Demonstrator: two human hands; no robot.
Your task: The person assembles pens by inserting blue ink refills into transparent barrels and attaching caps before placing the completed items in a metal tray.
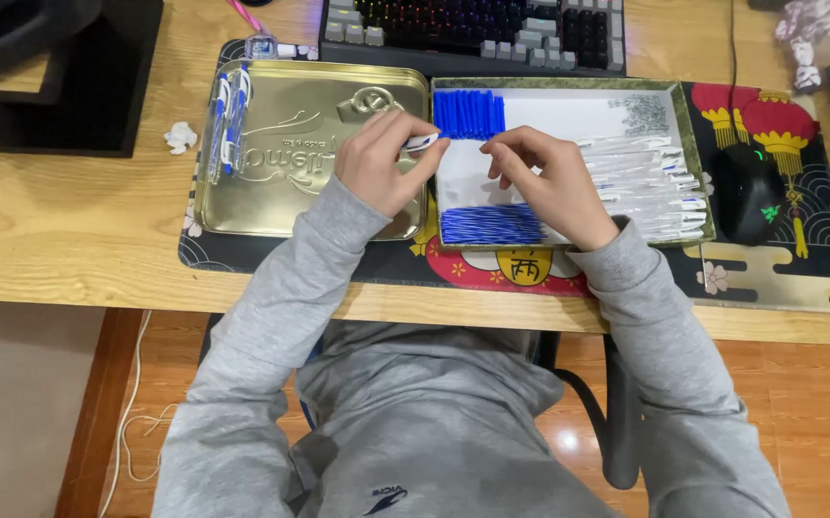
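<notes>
Both hands meet over the white tray [569, 115]: left hand [377, 163] pinches a small blue-and-white pen part [422, 143], right hand [549, 182] curls loosely, fingers bent, grasping nothing visible. Tray and gold tin [281, 192] sit on a wooden table [70, 230].

A small blue-and-white pen part [422, 142] is pinched by the left hand [377, 163] over a gold tin lid [281, 192]; the right hand [549, 182] is rested in a white tray [569, 115] (blue caps [469, 113] at its top).
</notes>
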